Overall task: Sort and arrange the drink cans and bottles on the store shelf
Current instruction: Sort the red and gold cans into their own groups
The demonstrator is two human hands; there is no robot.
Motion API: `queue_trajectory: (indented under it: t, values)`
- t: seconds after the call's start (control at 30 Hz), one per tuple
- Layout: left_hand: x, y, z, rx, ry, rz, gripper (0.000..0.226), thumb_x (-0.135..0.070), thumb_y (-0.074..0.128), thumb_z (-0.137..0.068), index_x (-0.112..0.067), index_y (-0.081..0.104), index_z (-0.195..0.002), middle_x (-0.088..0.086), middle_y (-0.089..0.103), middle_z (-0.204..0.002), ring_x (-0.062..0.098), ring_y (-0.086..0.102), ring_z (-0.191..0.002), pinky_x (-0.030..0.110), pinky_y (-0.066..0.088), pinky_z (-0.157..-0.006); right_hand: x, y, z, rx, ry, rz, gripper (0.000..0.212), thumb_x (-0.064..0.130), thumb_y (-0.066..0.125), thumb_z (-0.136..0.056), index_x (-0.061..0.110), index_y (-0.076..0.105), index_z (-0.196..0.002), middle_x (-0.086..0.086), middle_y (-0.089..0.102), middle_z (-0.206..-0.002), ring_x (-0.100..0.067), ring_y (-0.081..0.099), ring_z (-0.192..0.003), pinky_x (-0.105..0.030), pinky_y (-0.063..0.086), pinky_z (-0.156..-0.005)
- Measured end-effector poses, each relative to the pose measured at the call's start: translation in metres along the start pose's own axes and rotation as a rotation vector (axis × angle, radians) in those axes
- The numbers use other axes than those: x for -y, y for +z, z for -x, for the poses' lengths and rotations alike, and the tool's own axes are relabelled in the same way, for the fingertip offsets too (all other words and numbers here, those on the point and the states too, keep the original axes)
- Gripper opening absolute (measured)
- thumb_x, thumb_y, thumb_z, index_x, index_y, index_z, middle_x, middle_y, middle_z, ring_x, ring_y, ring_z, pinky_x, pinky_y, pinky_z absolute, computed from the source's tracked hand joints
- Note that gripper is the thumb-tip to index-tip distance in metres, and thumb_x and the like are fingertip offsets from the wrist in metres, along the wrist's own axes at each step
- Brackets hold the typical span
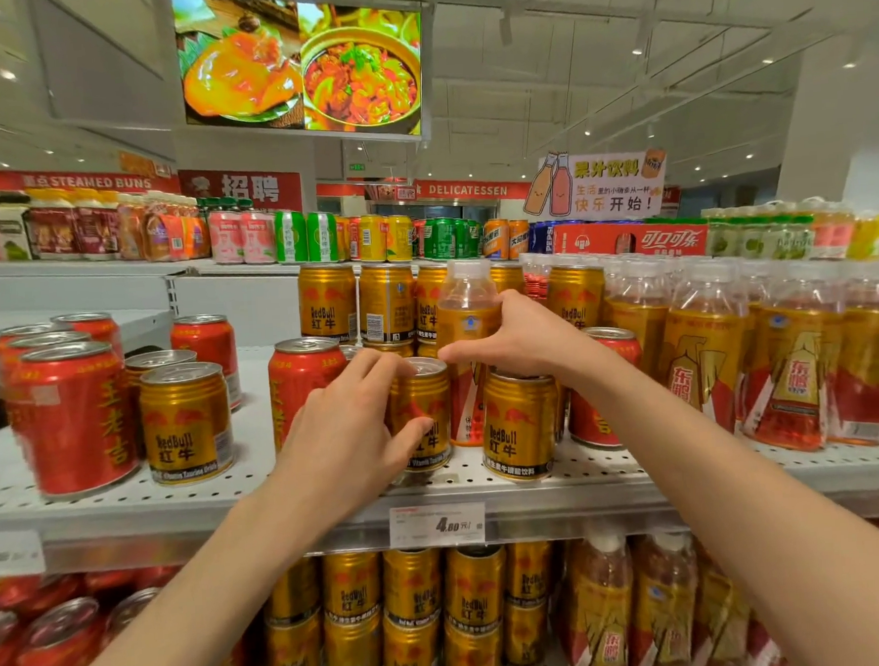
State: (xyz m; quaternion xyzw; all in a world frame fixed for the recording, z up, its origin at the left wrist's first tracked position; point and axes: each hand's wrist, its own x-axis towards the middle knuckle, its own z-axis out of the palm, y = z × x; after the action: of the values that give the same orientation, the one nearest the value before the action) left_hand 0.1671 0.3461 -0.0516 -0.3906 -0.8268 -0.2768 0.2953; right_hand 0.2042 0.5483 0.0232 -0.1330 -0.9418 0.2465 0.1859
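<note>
Left grip (351,431) pinching gold can (424,416) near the shelf (334,493) front edge; right grip (510,341) wrapped around an orange bottle (464,305) behind it.

Two bare forearms reach in from the lower corners, with no sleeve, cuff, watch, band or ring on either. The left hand (351,431) and right hand (520,338) are ungloved, the fingers slim with short, plain, unpainted nails, and neither wrist carries any marking
</note>
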Motion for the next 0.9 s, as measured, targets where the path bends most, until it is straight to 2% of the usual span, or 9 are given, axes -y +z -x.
queue_trajectory:
  t: [0.03, 0.07, 0.17, 0.23, 0.4, 0.53, 0.63, 0.77, 0.9]
  values:
    - [0.000, 0.000, 0.000, 0.002, -0.001, 0.000, 0.046, -0.050, 0.069, -0.087, -0.029, 0.055, -0.125, -0.012, 0.057, -0.126, 0.008, 0.062, -0.072, 0.035, 0.057, -0.079, -0.001, 0.000, 0.001, -0.002, -0.011, -0.021, 0.044, 0.053, 0.080, -0.078, 0.026, 0.053, -0.099, 0.009, 0.062, -0.098, -0.006, 0.059, -0.084, -0.021, 0.046, -0.063]
    - [0.000, 0.001, 0.000, 0.004, -0.002, -0.001, 0.046, -0.050, 0.069, -0.088, -0.029, 0.054, -0.126, -0.012, 0.056, -0.127, 0.008, 0.062, -0.073, 0.034, 0.057, -0.079, 0.000, 0.000, 0.002, -0.011, -0.026, -0.046, 0.038, 0.050, 0.080, -0.080, 0.029, 0.051, -0.092, 0.011, 0.059, -0.092, -0.004, 0.057, -0.081, -0.021, 0.045, -0.062]
    - [0.000, 0.002, 0.000, 0.009, 0.001, 0.001, 0.046, -0.050, 0.068, -0.089, -0.029, 0.054, -0.128, -0.012, 0.055, -0.127, 0.007, 0.060, -0.074, 0.026, 0.049, -0.077, -0.001, 0.000, 0.004, -0.097, -0.051, -0.110, 0.059, 0.053, 0.082, -0.074, 0.025, 0.053, -0.117, 0.012, 0.060, -0.100, -0.007, 0.061, -0.090, -0.027, 0.051, -0.074]
    - [0.000, 0.002, 0.000, 0.013, 0.004, -0.003, 0.047, -0.050, 0.067, -0.089, -0.028, 0.053, -0.129, -0.012, 0.055, -0.128, 0.007, 0.059, -0.078, 0.024, 0.045, -0.078, 0.002, -0.003, 0.000, -0.179, -0.083, -0.176, 0.066, 0.055, 0.082, -0.072, 0.022, 0.056, -0.123, 0.012, 0.068, -0.102, -0.006, 0.067, -0.090, -0.031, 0.057, -0.079]
    - [0.001, 0.000, 0.000, 0.017, 0.013, -0.010, 0.045, -0.051, 0.066, -0.090, -0.029, 0.052, -0.127, -0.013, 0.054, -0.127, 0.008, 0.059, -0.079, 0.024, 0.046, -0.077, 0.021, -0.029, -0.005, -0.340, -0.134, -0.339, 0.059, 0.052, 0.078, -0.078, 0.020, 0.057, -0.124, 0.007, 0.067, -0.108, -0.005, 0.065, -0.093, -0.029, 0.056, -0.080]
    - [0.001, 0.000, 0.000, 0.020, 0.011, -0.008, 0.046, -0.052, 0.065, -0.090, -0.029, 0.052, -0.127, -0.012, 0.054, -0.128, 0.010, 0.063, -0.083, 0.028, 0.054, -0.079, 0.034, -0.047, 0.001, -0.427, -0.139, -0.482, 0.047, 0.052, 0.075, -0.080, 0.022, 0.062, -0.114, 0.005, 0.071, -0.103, -0.010, 0.071, -0.091, -0.036, 0.059, -0.086]
    - [0.003, 0.000, 0.000, 0.025, 0.007, 0.000, 0.046, -0.052, 0.066, -0.090, -0.030, 0.052, -0.128, -0.014, 0.054, -0.127, 0.011, 0.065, -0.084, 0.029, 0.053, -0.080, 0.039, -0.056, 0.013, -0.426, -0.152, -0.549, 0.028, 0.047, 0.073, -0.085, 0.024, 0.064, -0.100, 0.003, 0.074, -0.092, -0.009, 0.072, -0.079, -0.030, 0.058, -0.075]
    - [0.004, -0.001, 0.001, 0.016, 0.011, 0.025, 0.045, -0.049, 0.068, -0.089, -0.030, 0.053, -0.127, -0.015, 0.054, -0.126, 0.008, 0.063, -0.075, 0.031, 0.055, -0.078, 0.037, -0.057, 0.040, -0.375, -0.138, -0.554, 0.030, 0.044, 0.073, -0.085, 0.019, 0.069, -0.100, 0.004, 0.076, -0.084, -0.003, 0.073, -0.064, -0.018, 0.052, -0.057]
    - [0.004, 0.000, 0.003, 0.003, 0.013, 0.078, 0.042, -0.045, 0.070, -0.090, -0.029, 0.054, -0.126, -0.015, 0.054, -0.122, 0.000, 0.059, -0.069, 0.033, 0.058, -0.075, 0.018, -0.042, 0.078, -0.320, -0.132, -0.555, 0.030, 0.044, 0.071, -0.088, 0.019, 0.070, -0.105, 0.004, 0.078, -0.087, -0.005, 0.075, -0.073, -0.022, 0.054, -0.065]
